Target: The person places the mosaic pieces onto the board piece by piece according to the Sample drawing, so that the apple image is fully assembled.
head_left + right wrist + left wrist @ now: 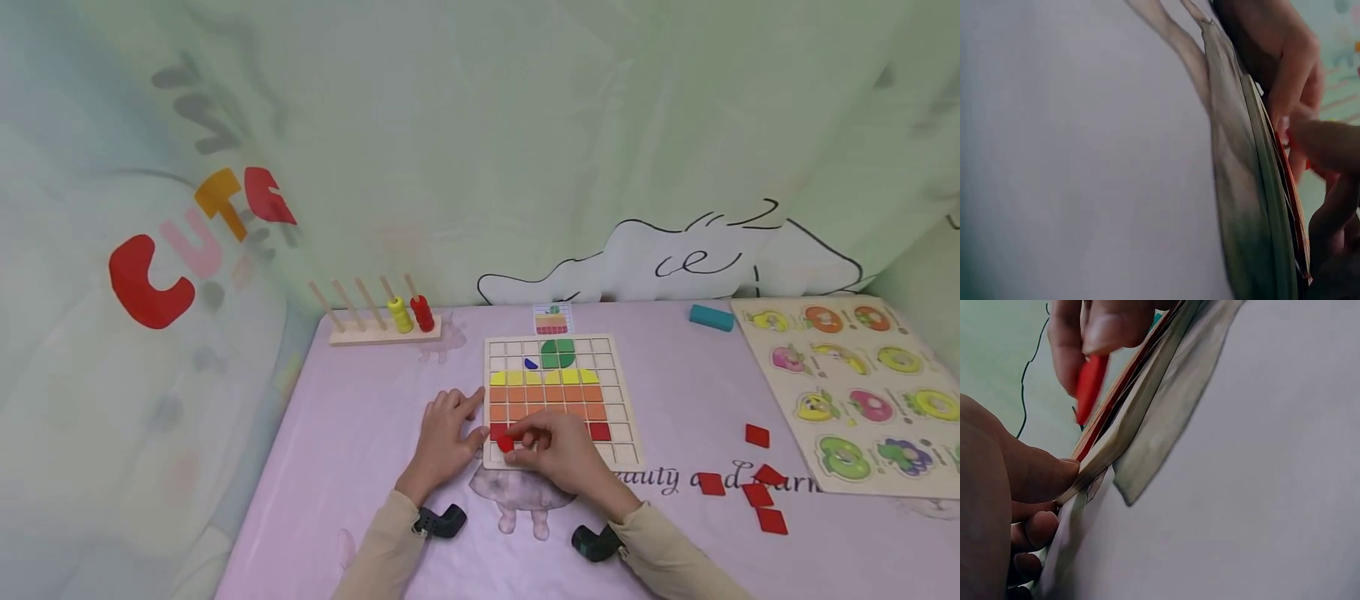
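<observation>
A wooden grid board (622, 433) lies on the table with green, yellow, orange and red pieces in its cells and a small blue piece near the top. My right hand (558, 450) pinches a red tile (506, 443) between thumb and fingers, over the board's lower left cells. In the left wrist view that tile (1090, 387) is tilted, just above the board's edge. My left hand (444, 437) rests at the board's left side, thumb and index finger touching its edge. The right wrist view shows the right hand (1329, 156) partly cut off.
Loose red tiles (757, 436) lie to the right. A pattern card (553, 318) sits behind the board. A peg stand with rings (386, 335) is at back left, a teal block (712, 317) at back right, and a fruit puzzle board (847, 400) at far right.
</observation>
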Demonstrator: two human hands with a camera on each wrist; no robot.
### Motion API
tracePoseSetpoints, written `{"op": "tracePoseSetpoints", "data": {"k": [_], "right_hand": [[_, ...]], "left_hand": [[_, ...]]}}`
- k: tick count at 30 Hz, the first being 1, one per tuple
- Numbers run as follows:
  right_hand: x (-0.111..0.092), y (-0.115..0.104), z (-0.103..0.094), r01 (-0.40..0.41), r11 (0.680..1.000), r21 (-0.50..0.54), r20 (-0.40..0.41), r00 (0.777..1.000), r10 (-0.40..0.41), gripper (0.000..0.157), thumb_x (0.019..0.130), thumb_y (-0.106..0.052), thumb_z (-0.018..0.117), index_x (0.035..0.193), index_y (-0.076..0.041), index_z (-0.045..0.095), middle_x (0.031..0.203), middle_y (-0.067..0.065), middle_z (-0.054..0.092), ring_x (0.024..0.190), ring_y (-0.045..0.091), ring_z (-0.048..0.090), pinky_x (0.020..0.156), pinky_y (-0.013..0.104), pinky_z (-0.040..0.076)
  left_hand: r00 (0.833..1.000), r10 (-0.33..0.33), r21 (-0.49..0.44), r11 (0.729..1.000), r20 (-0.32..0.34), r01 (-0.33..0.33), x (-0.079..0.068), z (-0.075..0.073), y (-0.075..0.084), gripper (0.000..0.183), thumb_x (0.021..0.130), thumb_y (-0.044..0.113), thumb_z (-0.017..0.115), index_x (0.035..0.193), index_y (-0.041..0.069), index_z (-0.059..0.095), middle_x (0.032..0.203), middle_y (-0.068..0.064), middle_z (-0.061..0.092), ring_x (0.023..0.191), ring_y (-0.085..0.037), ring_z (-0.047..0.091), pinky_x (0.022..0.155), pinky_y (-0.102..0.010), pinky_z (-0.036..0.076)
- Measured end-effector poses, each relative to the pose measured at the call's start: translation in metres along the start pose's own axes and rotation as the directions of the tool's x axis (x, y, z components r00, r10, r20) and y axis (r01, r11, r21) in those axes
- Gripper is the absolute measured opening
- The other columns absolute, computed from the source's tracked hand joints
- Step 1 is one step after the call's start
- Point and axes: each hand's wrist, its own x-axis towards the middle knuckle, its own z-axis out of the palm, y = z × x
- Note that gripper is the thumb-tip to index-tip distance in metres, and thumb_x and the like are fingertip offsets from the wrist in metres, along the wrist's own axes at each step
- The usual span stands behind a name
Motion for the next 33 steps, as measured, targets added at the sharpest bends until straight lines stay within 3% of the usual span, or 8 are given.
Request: {"op": "tracePoseSetpoints", "data": {"k": [8, 12, 18, 26, 33], "right_hand": [[0.001, -0.009, 0.007, 0.044, 0.978, -0.203, -0.034, 0.998, -0.052, 0.027, 0.069, -0.017, 0.099, 0.092, -0.016, 0.084, 0.071, -0.01, 0.06, 0.066, 0.002, 0.05, 0.062, 0.022, 0.042], [0.001, -0.011, 0.007, 0.047, 0.975, -0.215, -0.028, 0.998, -0.054, 0.026, 0.071, -0.018, 0.098, 0.092, -0.017, 0.083, 0.072, -0.01, 0.061, 0.066, 0.002, 0.049, 0.062, 0.022, 0.041], [0.002, -0.01, 0.011, 0.063, 0.966, -0.25, -0.042, 0.996, -0.076, 0.013, 0.076, -0.017, 0.095, 0.084, -0.018, 0.085, 0.069, -0.014, 0.058, 0.063, 0.001, 0.048, 0.058, 0.021, 0.039], [0.005, -0.013, 0.014, 0.078, 0.949, -0.306, -0.055, 0.994, -0.099, 0.013, 0.074, -0.019, 0.096, 0.079, -0.021, 0.085, 0.068, -0.014, 0.056, 0.063, 0.0, 0.047, 0.057, 0.02, 0.038], [0.0, -0.014, 0.008, 0.176, 0.93, -0.324, 0.041, 0.984, -0.172, 0.014, 0.079, -0.022, 0.094, 0.09, -0.019, 0.087, 0.072, -0.013, 0.058, 0.063, -0.003, 0.047, 0.056, 0.019, 0.039]], "left_hand": [[1.0, 0.008, 0.027, 1.0, -0.007, -0.007, 0.002, 0.001, 0.0, 0.058, 0.089, 0.017, 0.074, 0.144, 0.003, 0.065, 0.092, -0.002, 0.055, 0.09, -0.02, 0.046, 0.083, -0.037, 0.035], [1.0, 0.011, 0.034, 0.999, -0.01, -0.011, 0.002, 0.001, 0.0, 0.058, 0.089, 0.017, 0.074, 0.144, 0.003, 0.065, 0.091, -0.001, 0.055, 0.09, -0.019, 0.046, 0.083, -0.036, 0.036], [1.0, 0.005, 0.027, 1.0, -0.013, -0.005, 0.002, 0.001, 0.0, 0.058, 0.088, 0.017, 0.074, 0.144, 0.003, 0.065, 0.091, -0.001, 0.055, 0.09, -0.02, 0.046, 0.083, -0.037, 0.036], [1.0, 0.001, 0.016, 1.0, -0.007, 0.0, 0.002, 0.002, -0.002, 0.06, 0.088, 0.02, 0.075, 0.145, 0.004, 0.065, 0.091, -0.001, 0.055, 0.09, -0.02, 0.046, 0.083, -0.037, 0.036], [1.0, -0.012, 0.003, 1.0, -0.007, 0.012, 0.001, 0.002, -0.001, 0.06, 0.088, 0.02, 0.075, 0.145, 0.004, 0.065, 0.09, 0.0, 0.054, 0.089, -0.019, 0.045, 0.083, -0.037, 0.034]]}}
